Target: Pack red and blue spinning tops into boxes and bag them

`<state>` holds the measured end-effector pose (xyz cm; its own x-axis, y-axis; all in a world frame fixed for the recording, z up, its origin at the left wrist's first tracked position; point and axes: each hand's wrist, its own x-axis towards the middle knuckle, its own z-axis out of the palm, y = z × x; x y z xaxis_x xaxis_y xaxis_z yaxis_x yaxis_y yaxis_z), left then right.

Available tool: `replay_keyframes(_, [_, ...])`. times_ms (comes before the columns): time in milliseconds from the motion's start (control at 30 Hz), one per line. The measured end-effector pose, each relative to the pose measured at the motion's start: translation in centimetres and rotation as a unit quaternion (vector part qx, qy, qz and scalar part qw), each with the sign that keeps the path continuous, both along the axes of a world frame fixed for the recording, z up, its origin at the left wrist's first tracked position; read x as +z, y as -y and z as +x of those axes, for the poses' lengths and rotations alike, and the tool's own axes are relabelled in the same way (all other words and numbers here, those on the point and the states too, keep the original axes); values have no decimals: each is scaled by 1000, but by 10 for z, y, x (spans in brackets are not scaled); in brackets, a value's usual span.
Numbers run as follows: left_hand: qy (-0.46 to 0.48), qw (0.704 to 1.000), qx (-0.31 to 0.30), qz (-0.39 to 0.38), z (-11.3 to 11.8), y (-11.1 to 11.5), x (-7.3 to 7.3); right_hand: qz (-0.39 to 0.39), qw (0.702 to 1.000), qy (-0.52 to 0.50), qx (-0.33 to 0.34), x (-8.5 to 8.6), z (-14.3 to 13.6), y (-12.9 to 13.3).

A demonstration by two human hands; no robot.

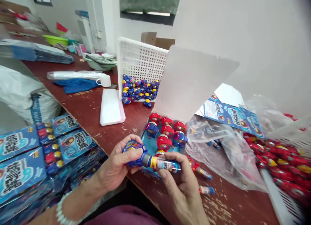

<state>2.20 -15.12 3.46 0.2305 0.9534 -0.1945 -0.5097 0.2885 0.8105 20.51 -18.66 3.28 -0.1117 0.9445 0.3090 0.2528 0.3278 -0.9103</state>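
Note:
A blue round plastic toy piece (133, 153) with red and yellow print is in the fingers of my left hand (115, 168). My right hand (181, 189) grips a small clear tube (167, 165) with a printed label. The tube's grey and yellow end meets the blue piece; whether they are joined I cannot tell. Just beyond both hands stands an open display box (153, 146) with its pale lid raised. Inside it are several red toy pieces (164, 142) and blue ones (180, 139). Another labelled tube (206, 190) lies beside my right hand.
A white basket (143, 58) of blue toy pieces (141, 88) stands behind. Red toys (279, 160) fill a basket at right, near crumpled clear plastic (225, 153). Printed boxes (20, 168) are stacked at left. A white mug (105, 80) and a pale packet (111, 106) sit on the table.

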Motion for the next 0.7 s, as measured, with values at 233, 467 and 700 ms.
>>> replay_keyframes(233, [-161, 968, 102, 165, 6, 13, -4, 20, 997, 61, -36, 0, 9, 4])
replay_keyframes(467, [-262, 909, 79, 315, -11, 3, -1, -45, 999, -4, -29, -15, -3, 13])
replay_keyframes(700, [-247, 908, 13, 338, -14, 5, 0, 62, 982, 177, 15, -16, 5, 9])
